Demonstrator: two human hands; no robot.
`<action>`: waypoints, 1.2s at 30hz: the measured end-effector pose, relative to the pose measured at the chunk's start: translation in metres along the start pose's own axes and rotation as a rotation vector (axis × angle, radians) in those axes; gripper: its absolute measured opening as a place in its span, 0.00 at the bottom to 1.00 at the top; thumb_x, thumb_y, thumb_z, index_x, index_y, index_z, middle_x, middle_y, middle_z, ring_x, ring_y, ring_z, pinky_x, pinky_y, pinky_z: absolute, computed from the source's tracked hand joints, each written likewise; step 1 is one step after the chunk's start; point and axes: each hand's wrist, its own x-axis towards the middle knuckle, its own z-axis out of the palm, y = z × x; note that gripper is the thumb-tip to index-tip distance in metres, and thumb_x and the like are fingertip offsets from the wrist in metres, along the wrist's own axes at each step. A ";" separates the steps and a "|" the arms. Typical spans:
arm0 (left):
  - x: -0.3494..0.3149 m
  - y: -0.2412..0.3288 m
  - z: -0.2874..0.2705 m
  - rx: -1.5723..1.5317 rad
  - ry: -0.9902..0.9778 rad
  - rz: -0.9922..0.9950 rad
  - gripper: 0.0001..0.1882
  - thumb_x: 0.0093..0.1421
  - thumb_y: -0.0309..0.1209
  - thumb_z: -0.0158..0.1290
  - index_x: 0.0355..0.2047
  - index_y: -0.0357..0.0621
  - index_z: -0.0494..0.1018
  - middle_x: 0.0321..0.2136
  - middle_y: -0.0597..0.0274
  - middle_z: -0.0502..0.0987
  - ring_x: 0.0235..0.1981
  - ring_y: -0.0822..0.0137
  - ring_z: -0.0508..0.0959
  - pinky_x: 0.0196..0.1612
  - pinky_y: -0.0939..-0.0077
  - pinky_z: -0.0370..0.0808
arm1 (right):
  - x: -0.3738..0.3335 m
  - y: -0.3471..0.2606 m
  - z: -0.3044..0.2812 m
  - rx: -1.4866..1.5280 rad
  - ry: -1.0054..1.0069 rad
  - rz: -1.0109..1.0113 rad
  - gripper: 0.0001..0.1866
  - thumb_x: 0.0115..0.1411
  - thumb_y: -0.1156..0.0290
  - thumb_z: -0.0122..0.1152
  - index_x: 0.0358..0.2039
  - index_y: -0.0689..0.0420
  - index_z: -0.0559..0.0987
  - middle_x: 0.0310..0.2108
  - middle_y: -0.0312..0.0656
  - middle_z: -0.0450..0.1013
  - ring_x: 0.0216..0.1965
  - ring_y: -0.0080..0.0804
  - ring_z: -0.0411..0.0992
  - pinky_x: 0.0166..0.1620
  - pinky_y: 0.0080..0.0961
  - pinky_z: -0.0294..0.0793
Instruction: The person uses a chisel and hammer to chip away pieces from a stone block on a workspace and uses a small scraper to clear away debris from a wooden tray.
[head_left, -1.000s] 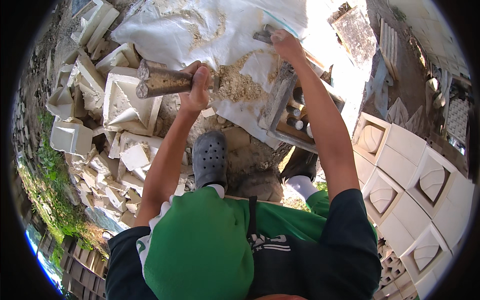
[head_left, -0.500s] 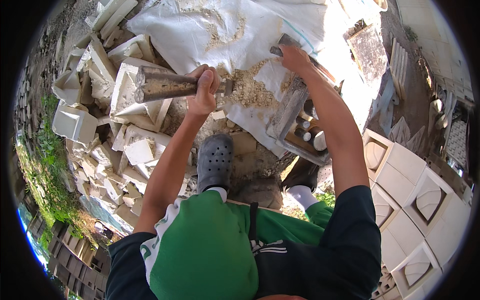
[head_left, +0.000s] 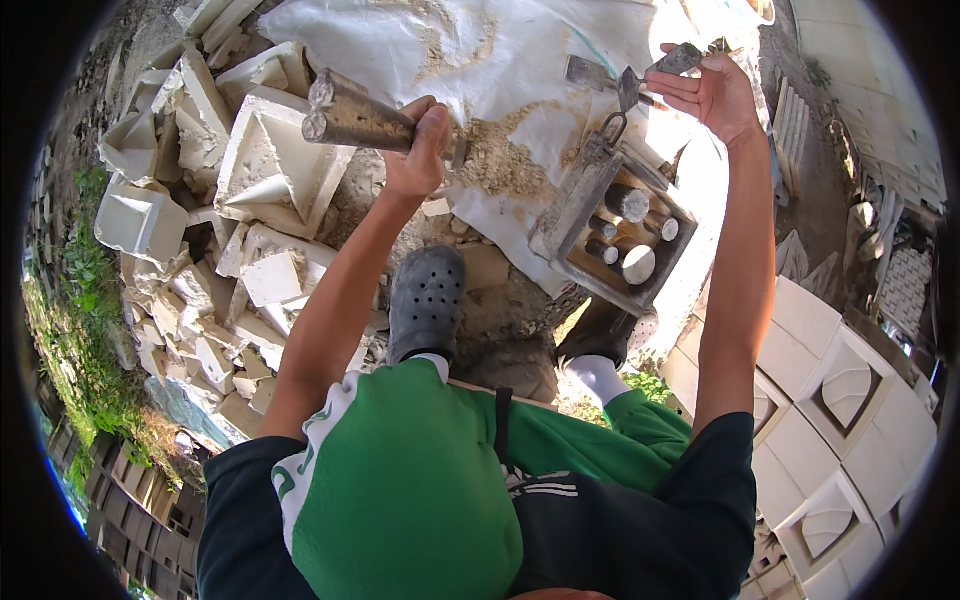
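My left hand (head_left: 420, 150) is closed round a thick grey metal bar (head_left: 350, 115) with a rough, lobed end, tilted over the rubble. Out at the upper right, my right hand (head_left: 722, 98) pinches a small dark, flat piece (head_left: 678, 60) between thumb and stretched fingers. Beside those fingers lie a flat-bladed tool (head_left: 590, 73) and a small pointed trowel (head_left: 628, 90), on or just above the white sheet (head_left: 370, 60). Nearer me stands a grey metal mould box (head_left: 632, 298) with several upright round cylinders (head_left: 637, 263) inside.
Broken cream-coloured cast blocks (head_left: 275, 165) are heaped at the left. Sandy mix (head_left: 500, 160) lies on the sheet between my hands. Patterned pale blocks (head_left: 820, 430) are stacked at the right. My grey clog (head_left: 427, 300) stands before the sheet.
My right hand has moved right, off the flat-bladed tool, and now holds the small dark piece. The bar in my left hand has shifted right and up. The mould box is more fully in view.
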 end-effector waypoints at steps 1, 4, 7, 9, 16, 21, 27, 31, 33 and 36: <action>-0.001 -0.001 -0.003 0.006 0.017 -0.005 0.18 0.61 0.34 0.40 0.15 0.46 0.52 0.11 0.70 0.53 0.14 0.77 0.50 0.18 0.79 0.49 | -0.013 0.000 0.004 0.163 -0.081 0.018 0.29 0.61 0.55 0.41 0.55 0.64 0.67 0.44 0.62 0.72 0.46 0.46 0.74 0.48 0.27 0.77; -0.002 0.003 -0.003 -0.016 -0.017 -0.014 0.18 0.61 0.34 0.40 0.15 0.46 0.52 0.12 0.70 0.53 0.14 0.77 0.50 0.19 0.79 0.49 | -0.047 0.030 0.039 0.261 0.210 0.037 0.29 0.62 0.49 0.48 0.48 0.66 0.72 0.41 0.61 0.73 0.43 0.45 0.76 0.45 0.28 0.79; 0.000 0.002 0.001 -0.027 -0.035 -0.015 0.17 0.61 0.33 0.40 0.16 0.47 0.52 0.12 0.70 0.53 0.15 0.78 0.50 0.19 0.79 0.49 | -0.065 0.100 0.098 0.112 0.462 -0.054 0.14 0.62 0.73 0.53 0.47 0.63 0.74 0.34 0.45 0.73 0.35 0.33 0.77 0.39 0.24 0.80; 0.001 0.001 -0.001 -0.017 -0.012 -0.016 0.17 0.61 0.32 0.40 0.16 0.47 0.52 0.12 0.70 0.53 0.15 0.78 0.50 0.19 0.79 0.49 | -0.078 0.129 0.153 0.321 0.445 -0.053 0.28 0.62 0.74 0.52 0.62 0.57 0.57 0.35 0.42 0.69 0.29 0.29 0.73 0.35 0.24 0.79; 0.004 0.006 0.005 0.007 -0.034 -0.026 0.15 0.61 0.29 0.38 0.16 0.47 0.52 0.13 0.71 0.53 0.14 0.78 0.51 0.19 0.79 0.51 | -0.055 0.292 0.299 -0.103 0.853 -0.073 0.36 0.62 0.68 0.53 0.65 0.60 0.47 0.33 0.41 0.68 0.26 0.28 0.69 0.29 0.24 0.73; -0.004 -0.001 0.014 0.043 -0.024 -0.005 0.14 0.62 0.27 0.40 0.18 0.44 0.55 0.13 0.70 0.56 0.15 0.78 0.53 0.20 0.80 0.54 | -0.053 0.254 0.265 0.582 0.496 0.298 0.29 0.64 0.59 0.49 0.60 0.62 0.57 0.31 0.41 0.69 0.23 0.29 0.69 0.24 0.26 0.73; -0.002 -0.005 0.023 0.027 0.011 0.039 0.16 0.62 0.28 0.47 0.17 0.45 0.58 0.12 0.75 0.57 0.14 0.83 0.55 0.17 0.84 0.53 | -0.058 0.266 0.270 0.519 0.500 0.180 0.28 0.65 0.55 0.44 0.54 0.68 0.61 0.37 0.52 0.69 0.33 0.39 0.74 0.30 0.30 0.74; 0.003 0.000 0.021 0.086 0.009 0.031 0.17 0.62 0.29 0.48 0.16 0.45 0.58 0.12 0.75 0.57 0.14 0.83 0.55 0.16 0.83 0.52 | -0.094 0.294 0.295 -0.003 0.805 0.085 0.27 0.65 0.59 0.45 0.55 0.70 0.59 0.46 0.63 0.67 0.47 0.55 0.68 0.47 0.40 0.68; 0.004 -0.001 0.020 0.016 0.024 -0.009 0.18 0.62 0.30 0.47 0.16 0.45 0.58 0.12 0.74 0.57 0.14 0.82 0.54 0.16 0.82 0.51 | -0.099 0.298 0.298 -0.001 0.864 0.105 0.27 0.65 0.59 0.45 0.55 0.70 0.59 0.49 0.65 0.65 0.51 0.59 0.65 0.51 0.42 0.64; 0.005 0.000 0.015 0.046 0.026 -0.047 0.16 0.61 0.31 0.41 0.16 0.48 0.53 0.12 0.71 0.55 0.14 0.78 0.51 0.18 0.80 0.50 | -0.096 0.303 0.297 -0.082 0.878 0.103 0.27 0.65 0.58 0.45 0.55 0.68 0.59 0.48 0.67 0.65 0.50 0.59 0.66 0.50 0.43 0.66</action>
